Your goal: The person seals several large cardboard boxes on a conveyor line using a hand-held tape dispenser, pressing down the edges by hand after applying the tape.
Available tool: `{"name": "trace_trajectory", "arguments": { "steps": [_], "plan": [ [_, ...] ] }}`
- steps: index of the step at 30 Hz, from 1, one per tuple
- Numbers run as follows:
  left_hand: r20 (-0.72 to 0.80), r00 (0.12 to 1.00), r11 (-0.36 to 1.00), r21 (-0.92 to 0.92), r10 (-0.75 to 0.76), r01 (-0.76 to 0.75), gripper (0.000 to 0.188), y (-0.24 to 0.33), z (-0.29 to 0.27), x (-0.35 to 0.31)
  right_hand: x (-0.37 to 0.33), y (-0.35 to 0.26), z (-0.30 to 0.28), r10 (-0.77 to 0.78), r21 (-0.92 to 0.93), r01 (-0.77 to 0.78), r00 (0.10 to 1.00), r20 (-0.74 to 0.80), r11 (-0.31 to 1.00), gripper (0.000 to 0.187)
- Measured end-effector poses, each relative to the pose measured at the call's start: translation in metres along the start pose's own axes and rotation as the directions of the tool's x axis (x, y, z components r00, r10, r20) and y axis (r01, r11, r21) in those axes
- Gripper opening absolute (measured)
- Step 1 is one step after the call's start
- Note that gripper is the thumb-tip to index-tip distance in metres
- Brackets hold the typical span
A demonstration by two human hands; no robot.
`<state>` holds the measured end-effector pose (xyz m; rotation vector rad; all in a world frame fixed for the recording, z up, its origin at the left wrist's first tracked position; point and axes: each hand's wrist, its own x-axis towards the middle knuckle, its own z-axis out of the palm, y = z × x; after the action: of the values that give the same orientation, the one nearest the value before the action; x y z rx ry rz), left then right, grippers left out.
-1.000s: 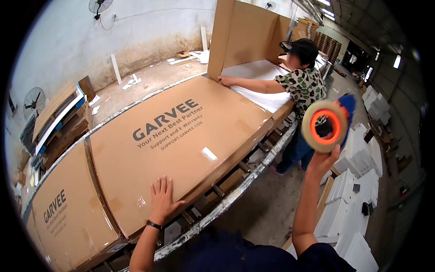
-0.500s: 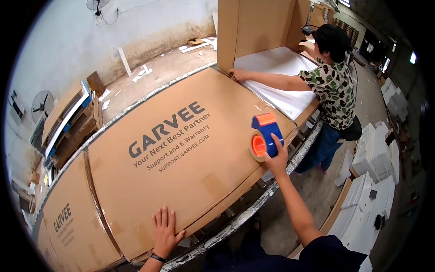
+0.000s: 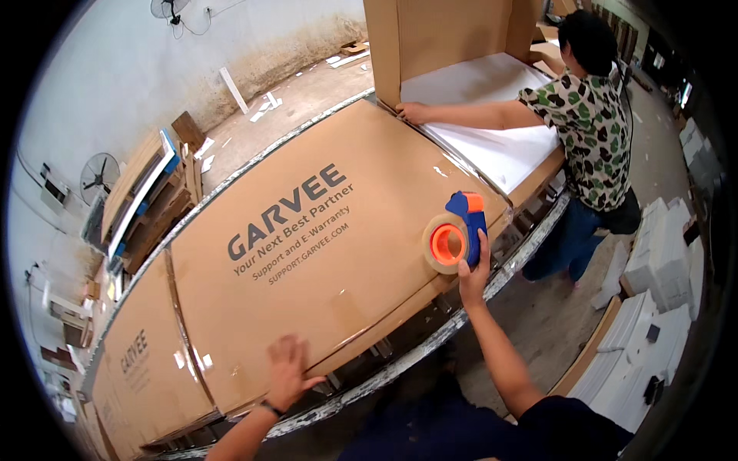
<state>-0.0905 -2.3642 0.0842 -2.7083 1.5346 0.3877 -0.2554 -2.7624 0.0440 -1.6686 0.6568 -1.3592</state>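
A large flat cardboard box with dark print lies on a roller conveyor in front of me. My right hand is closed round a blue and orange tape dispenser, held over the box's right edge. Its roll of tape, on an orange core, faces left. My left hand, slightly blurred, has its fingers spread over the box's near edge; whether it touches the cardboard I cannot tell. Clear tape strips shine on the box's edges.
Beyond the box, a co-worker reaches into an open carton with a white sheet inside. Another closed box lies to the left. The conveyor's metal rail runs along my side. White stacked panels stand at right, wooden pallets at left.
The tape dispenser has turned in my right hand, so its roll shows more side-on. My left hand has shifted a little, its fingers now blurred. The whole view has swung slightly left.
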Motion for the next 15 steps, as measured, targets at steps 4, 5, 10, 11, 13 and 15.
{"name": "trace_trajectory", "arguments": {
  "steps": [4,5,10,11,13,15],
  "plan": [
    [-0.244,0.95,0.981,0.065,0.195,-0.185,0.1,0.108,0.017,0.077,0.005,0.0,-0.005,0.071,0.062,-0.071,0.997,0.001,0.996,0.065],
    [-0.312,0.939,0.989,0.064,0.144,-0.131,0.096,0.131,0.023,0.102,0.007,-0.001,-0.007,0.067,0.069,-0.067,0.998,-0.008,0.995,0.065],
    [-0.418,0.906,0.998,0.038,0.057,-0.045,0.085,0.185,0.026,0.143,0.012,-0.004,-0.045,0.282,0.382,-0.291,0.956,0.081,0.877,0.062],
    [-0.411,0.909,0.998,0.041,0.066,-0.054,0.085,0.187,0.026,0.143,0.004,-0.002,-0.059,0.395,0.596,-0.373,0.913,0.102,0.711,0.062],
    [-0.435,0.9,0.999,0.012,0.042,-0.04,0.08,0.185,0.025,0.143,-0.027,0.0,-0.109,0.469,0.6,-0.377,0.883,0.003,0.706,0.058],
    [-0.432,0.901,0.998,-0.02,0.04,-0.054,0.078,0.186,0.019,0.145,-0.087,0.035,-0.195,0.492,0.614,-0.289,0.85,-0.188,0.734,0.054]
  ]
}}
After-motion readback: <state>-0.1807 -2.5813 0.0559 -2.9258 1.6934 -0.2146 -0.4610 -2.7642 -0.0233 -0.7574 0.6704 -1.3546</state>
